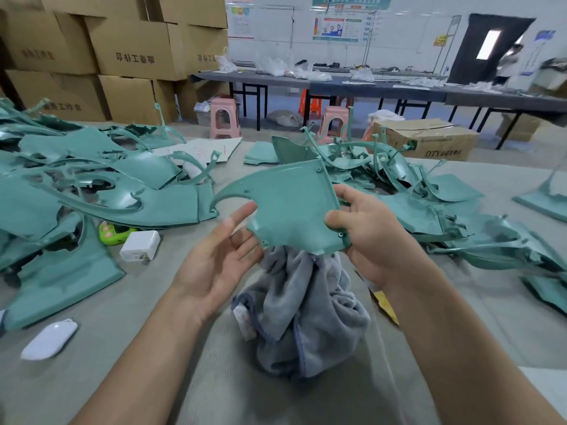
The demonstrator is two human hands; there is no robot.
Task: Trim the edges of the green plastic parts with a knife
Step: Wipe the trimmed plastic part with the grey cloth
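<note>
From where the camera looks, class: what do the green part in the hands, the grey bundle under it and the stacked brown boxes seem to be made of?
Green part: moulded plastic, smooth satin sheen, small screw bosses. Grey bundle: soft fleecy cloth, probably a towel; it folds and looks napped. Brown boxes: corrugated cardboard, matt, with flap seams and print.

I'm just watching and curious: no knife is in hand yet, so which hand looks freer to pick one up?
Probably the left hand: it is open, palm up, holding nothing. The right hand grips the green part. No knife is visible.
</note>
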